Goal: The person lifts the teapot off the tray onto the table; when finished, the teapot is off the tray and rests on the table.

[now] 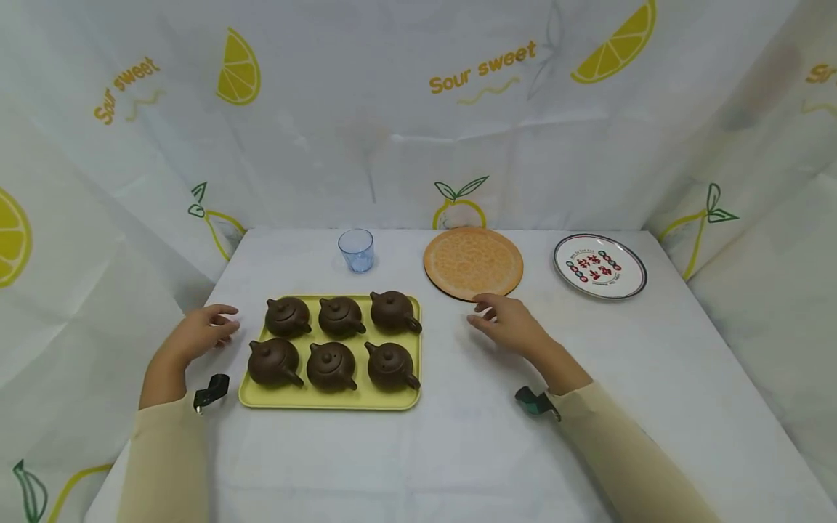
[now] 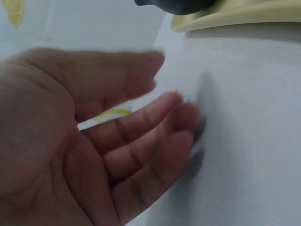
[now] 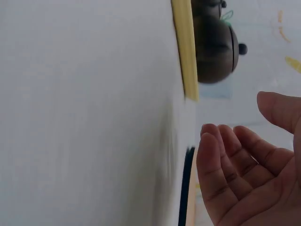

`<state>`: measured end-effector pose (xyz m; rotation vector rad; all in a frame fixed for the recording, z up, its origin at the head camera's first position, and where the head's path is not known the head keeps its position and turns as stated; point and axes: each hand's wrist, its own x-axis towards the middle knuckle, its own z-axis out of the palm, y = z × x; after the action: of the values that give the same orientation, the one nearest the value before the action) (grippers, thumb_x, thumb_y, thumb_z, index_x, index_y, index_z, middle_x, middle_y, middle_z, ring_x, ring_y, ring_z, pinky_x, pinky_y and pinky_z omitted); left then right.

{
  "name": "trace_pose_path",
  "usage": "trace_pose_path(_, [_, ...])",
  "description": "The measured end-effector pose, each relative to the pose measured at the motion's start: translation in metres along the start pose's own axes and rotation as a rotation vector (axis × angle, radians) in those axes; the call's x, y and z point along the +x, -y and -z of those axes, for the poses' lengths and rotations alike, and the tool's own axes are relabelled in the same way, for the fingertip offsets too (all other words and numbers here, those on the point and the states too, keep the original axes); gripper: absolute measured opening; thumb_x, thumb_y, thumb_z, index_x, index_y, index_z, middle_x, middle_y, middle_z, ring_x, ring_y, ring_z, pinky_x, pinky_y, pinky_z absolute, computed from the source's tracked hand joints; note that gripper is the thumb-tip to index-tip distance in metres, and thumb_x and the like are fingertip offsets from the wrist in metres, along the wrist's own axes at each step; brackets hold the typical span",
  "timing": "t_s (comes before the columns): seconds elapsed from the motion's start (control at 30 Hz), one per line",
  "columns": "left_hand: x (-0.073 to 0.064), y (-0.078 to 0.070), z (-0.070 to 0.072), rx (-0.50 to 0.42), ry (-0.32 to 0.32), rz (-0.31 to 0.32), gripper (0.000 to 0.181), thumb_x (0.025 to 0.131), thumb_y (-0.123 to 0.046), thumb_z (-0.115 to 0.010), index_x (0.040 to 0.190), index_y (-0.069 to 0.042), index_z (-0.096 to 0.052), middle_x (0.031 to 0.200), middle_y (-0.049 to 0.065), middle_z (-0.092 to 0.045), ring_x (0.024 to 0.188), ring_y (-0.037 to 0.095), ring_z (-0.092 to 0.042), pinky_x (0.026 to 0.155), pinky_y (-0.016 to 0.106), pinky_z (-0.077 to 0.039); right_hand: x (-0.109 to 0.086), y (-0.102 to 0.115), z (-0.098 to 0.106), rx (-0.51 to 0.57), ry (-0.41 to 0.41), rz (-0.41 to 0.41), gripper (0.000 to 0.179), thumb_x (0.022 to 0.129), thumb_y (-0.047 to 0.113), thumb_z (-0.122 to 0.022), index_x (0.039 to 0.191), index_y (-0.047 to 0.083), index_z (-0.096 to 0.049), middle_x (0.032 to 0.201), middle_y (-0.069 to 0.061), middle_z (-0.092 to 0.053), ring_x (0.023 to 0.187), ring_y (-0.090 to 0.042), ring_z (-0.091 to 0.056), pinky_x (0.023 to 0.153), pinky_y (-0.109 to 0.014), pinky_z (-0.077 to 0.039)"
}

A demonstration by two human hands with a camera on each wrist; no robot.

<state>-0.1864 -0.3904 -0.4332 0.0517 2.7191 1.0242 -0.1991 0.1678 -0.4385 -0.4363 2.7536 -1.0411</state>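
Several dark brown clay teapots stand in two rows on a yellow tray point(image 1: 301, 399); the front-left teapot point(image 1: 272, 362) is nearest my left side. My left hand point(image 1: 196, 334) hovers just left of the tray, fingers loosely bent and holding nothing. In the left wrist view, its thumb and fingertips are apart, with the tray's edge point(image 2: 244, 19) beyond. My right hand point(image 1: 506, 325), also holding nothing, is right of the tray, its fingertips near the front edge of a round tan mat point(image 1: 474, 263). The right wrist view shows its fingers relaxed, with a teapot point(image 3: 216, 54) beyond.
A blue drinking glass point(image 1: 357, 251) stands behind the tray. At the back right lies a white plate point(image 1: 600, 266) with red print and a dark rim. White cloth with lemon prints hangs behind and beside the white-covered table point(image 1: 458, 457).
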Motion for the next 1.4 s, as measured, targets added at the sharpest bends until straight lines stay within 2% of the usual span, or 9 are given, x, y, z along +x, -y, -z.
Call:
trace_pose_path(0.1, [0.000,0.007,-0.010,-0.146,0.063,0.008,0.057,0.093,-0.018,-0.065,0.138,0.009,-0.043,0.101,0.015,-0.065,0.077,0.020,-0.062,0.068,0.032,-0.052,0.011,0.017,-0.023,0.208,0.047,-0.014,0.038,0.094,0.029,-0.064,0.122,0.004,-0.062,0.106,-0.007,-0.064,0.084,-0.021,-0.064,0.068,-0.036,-0.053])
trace_pose_path(0.17, [0.001,0.009,-0.015,-0.219,0.080,-0.012,0.060,0.090,-0.013,-0.067,0.141,0.007,-0.041,0.102,0.014,-0.065,0.077,0.021,-0.062,0.068,0.032,-0.053,0.017,0.028,-0.037,0.351,0.081,-0.040,0.032,0.094,0.027,-0.065,0.116,0.003,-0.063,0.105,-0.007,-0.064,0.079,-0.021,-0.065,0.065,-0.035,-0.054])
trace_pose_path(0.33, [0.004,0.013,-0.023,-0.239,0.059,-0.061,0.059,0.082,0.003,-0.063,0.139,0.005,-0.046,0.102,0.013,-0.064,0.076,0.016,-0.062,0.065,0.029,-0.050,0.028,0.046,-0.061,0.506,0.121,-0.072,0.028,0.093,0.024,-0.066,0.113,0.004,-0.064,0.106,-0.007,-0.063,0.076,-0.021,-0.065,0.063,-0.035,-0.055])
trace_pose_path(0.43, [0.005,0.017,-0.028,-0.264,0.073,-0.100,0.060,0.077,0.009,-0.061,0.136,0.008,-0.049,0.105,0.017,-0.063,0.077,0.013,-0.061,0.067,0.026,-0.050,0.033,0.050,-0.069,0.528,0.131,-0.086,0.027,0.094,0.023,-0.066,0.111,0.003,-0.065,0.099,-0.008,-0.065,0.072,-0.020,-0.065,0.061,-0.034,-0.055])
trace_pose_path(0.53, [0.004,0.020,-0.031,-0.289,0.085,-0.143,0.059,0.076,0.011,-0.061,0.134,0.011,-0.049,0.108,0.022,-0.062,0.079,0.010,-0.061,0.070,0.024,-0.049,0.037,0.053,-0.075,0.532,0.109,-0.119,0.021,0.094,0.022,-0.066,0.102,0.003,-0.067,0.086,-0.010,-0.065,0.068,-0.018,-0.063,0.060,-0.033,-0.055])
trace_pose_path(0.7, [0.002,0.022,-0.033,-0.251,0.047,-0.180,0.056,0.078,0.011,-0.060,0.133,0.013,-0.050,0.109,0.023,-0.064,0.081,0.004,-0.061,0.071,0.020,-0.047,0.040,0.055,-0.078,0.523,0.074,-0.130,0.017,0.094,0.019,-0.065,0.093,0.002,-0.067,0.076,-0.010,-0.061,0.066,-0.017,-0.060,0.060,-0.031,-0.055])
trace_pose_path(0.93, [0.001,0.022,-0.033,-0.249,0.040,-0.153,0.056,0.080,0.007,-0.063,0.136,0.008,-0.051,0.112,0.022,-0.064,0.081,0.009,-0.061,0.072,0.020,-0.047,0.039,0.053,-0.078,0.483,0.054,-0.077,0.017,0.096,0.019,-0.062,0.094,0.003,-0.067,0.078,-0.008,-0.063,0.068,-0.018,-0.064,0.063,-0.031,-0.055])
trace_pose_path(1.13, [0.003,0.021,-0.033,-0.236,0.037,-0.142,0.058,0.078,0.007,-0.063,0.135,0.009,-0.051,0.111,0.022,-0.064,0.078,0.009,-0.059,0.071,0.021,-0.047,0.035,0.047,-0.072,0.471,0.042,-0.056,0.017,0.096,0.019,-0.062,0.096,0.003,-0.067,0.080,-0.008,-0.066,0.070,-0.019,-0.067,0.065,-0.031,-0.054])
trace_pose_path(1.4, [0.001,0.020,-0.032,-0.207,0.026,-0.144,0.058,0.077,0.008,-0.063,0.135,0.007,-0.053,0.111,0.022,-0.063,0.077,0.008,-0.057,0.070,0.021,-0.047,0.016,0.033,-0.053,0.473,0.000,-0.050,0.020,0.096,0.019,-0.063,0.098,0.000,-0.066,0.077,-0.007,-0.069,0.071,-0.020,-0.069,0.069,-0.032,-0.054])
